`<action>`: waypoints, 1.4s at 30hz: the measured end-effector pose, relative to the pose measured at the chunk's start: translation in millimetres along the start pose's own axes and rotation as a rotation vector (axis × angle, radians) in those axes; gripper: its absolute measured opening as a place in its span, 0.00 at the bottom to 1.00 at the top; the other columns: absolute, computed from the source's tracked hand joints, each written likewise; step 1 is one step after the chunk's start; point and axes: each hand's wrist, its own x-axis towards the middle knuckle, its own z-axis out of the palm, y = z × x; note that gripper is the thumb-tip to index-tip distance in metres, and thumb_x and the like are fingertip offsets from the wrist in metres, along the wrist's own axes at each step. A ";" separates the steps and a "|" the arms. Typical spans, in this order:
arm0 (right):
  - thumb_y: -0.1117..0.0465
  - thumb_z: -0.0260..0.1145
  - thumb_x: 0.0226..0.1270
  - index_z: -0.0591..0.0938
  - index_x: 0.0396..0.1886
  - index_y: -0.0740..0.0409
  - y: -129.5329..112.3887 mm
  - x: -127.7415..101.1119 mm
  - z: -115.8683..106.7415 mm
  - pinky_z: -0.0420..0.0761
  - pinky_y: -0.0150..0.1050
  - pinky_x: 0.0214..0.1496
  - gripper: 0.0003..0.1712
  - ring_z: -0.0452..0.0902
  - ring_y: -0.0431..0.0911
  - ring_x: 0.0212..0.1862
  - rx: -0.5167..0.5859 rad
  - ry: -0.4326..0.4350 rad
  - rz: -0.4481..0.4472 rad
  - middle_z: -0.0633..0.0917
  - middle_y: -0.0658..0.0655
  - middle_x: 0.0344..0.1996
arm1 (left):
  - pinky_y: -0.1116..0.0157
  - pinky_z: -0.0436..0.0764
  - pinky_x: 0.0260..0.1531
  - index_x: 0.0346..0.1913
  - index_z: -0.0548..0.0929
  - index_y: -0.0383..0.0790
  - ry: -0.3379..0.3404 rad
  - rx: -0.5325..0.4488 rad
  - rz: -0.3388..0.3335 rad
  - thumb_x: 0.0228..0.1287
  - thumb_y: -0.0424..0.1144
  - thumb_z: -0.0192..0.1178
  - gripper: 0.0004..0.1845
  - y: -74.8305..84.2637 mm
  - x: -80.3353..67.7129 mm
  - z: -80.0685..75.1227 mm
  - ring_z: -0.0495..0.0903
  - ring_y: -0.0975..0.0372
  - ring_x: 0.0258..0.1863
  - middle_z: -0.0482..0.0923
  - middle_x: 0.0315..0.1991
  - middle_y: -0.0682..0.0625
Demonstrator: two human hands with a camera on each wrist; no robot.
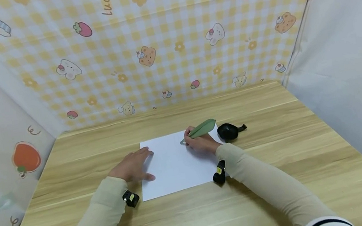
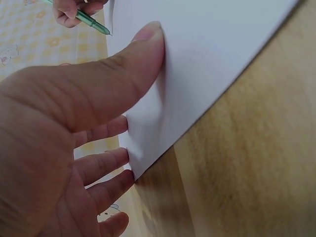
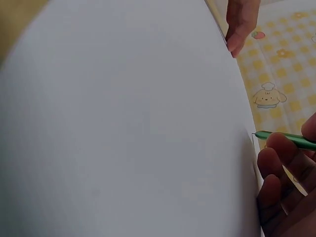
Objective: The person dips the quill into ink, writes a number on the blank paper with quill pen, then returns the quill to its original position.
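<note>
A white sheet of paper [image 1: 167,174] lies on the wooden table. My right hand [image 1: 203,144] pinches a green pen [image 1: 204,128] with a leaf-shaped top, its tip at the sheet's upper middle. The right wrist view shows the slim green barrel of the pen [image 3: 296,140] between thumb and fingers. Whether the tip touches the paper I cannot tell. At the sheet's left edge my left hand [image 1: 133,165] rests with fingers spread. Its thumb [image 2: 143,54] lies over the paper in the left wrist view. No clear marks show on the sheet.
Just right of the paper sits a glossy black rounded object [image 1: 228,132] with a short stem-like end, its kind unclear. A yellow checked cloth [image 1: 167,24] hangs behind the table [image 1: 191,222]. White sheeting [image 1: 354,62] closes off both sides.
</note>
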 end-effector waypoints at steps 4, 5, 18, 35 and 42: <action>0.62 0.52 0.67 0.75 0.36 0.58 -2.1 -4.0 2.1 0.72 0.29 0.24 0.06 0.75 0.40 0.25 -0.004 -0.017 -0.014 0.83 0.50 0.27 | 0.46 0.50 0.70 0.70 0.66 0.36 -0.003 0.003 -0.001 0.52 0.50 0.73 0.45 0.6 -0.5 -0.1 0.53 0.45 0.72 0.53 0.74 0.36; 0.62 0.52 0.67 0.75 0.36 0.58 -2.3 -5.1 2.6 0.72 0.29 0.24 0.06 0.75 0.39 0.25 -0.001 -0.022 -0.019 0.83 0.50 0.27 | 0.46 0.50 0.70 0.69 0.66 0.35 -0.002 0.006 0.003 0.51 0.51 0.73 0.45 0.5 -0.3 0.2 0.53 0.44 0.72 0.54 0.73 0.36; 0.64 0.53 0.63 0.75 0.35 0.57 -8.3 -19.5 6.3 0.73 0.31 0.26 0.04 0.74 0.40 0.25 0.036 -0.108 -0.034 0.82 0.51 0.25 | 0.46 0.50 0.70 0.69 0.66 0.36 0.007 0.007 0.005 0.51 0.50 0.73 0.45 -2.9 1.4 2.5 0.53 0.45 0.72 0.54 0.74 0.36; 0.63 0.54 0.63 0.75 0.34 0.57 -14.7 -43.6 4.5 0.72 0.31 0.26 0.04 0.74 0.40 0.25 0.008 -0.243 -0.063 0.82 0.50 0.23 | 0.45 0.51 0.70 0.69 0.65 0.35 -0.006 0.018 0.015 0.52 0.51 0.73 0.45 -3.4 0.3 1.3 0.53 0.45 0.72 0.54 0.73 0.36; 0.62 0.54 0.64 0.75 0.33 0.57 -16.2 -55.4 -0.8 0.71 0.31 0.27 0.04 0.72 0.39 0.25 -0.032 -0.276 -0.088 0.82 0.49 0.23 | 0.45 0.52 0.70 0.69 0.66 0.35 0.002 0.013 0.023 0.52 0.51 0.73 0.45 -4.2 -0.6 0.9 0.53 0.44 0.72 0.54 0.73 0.36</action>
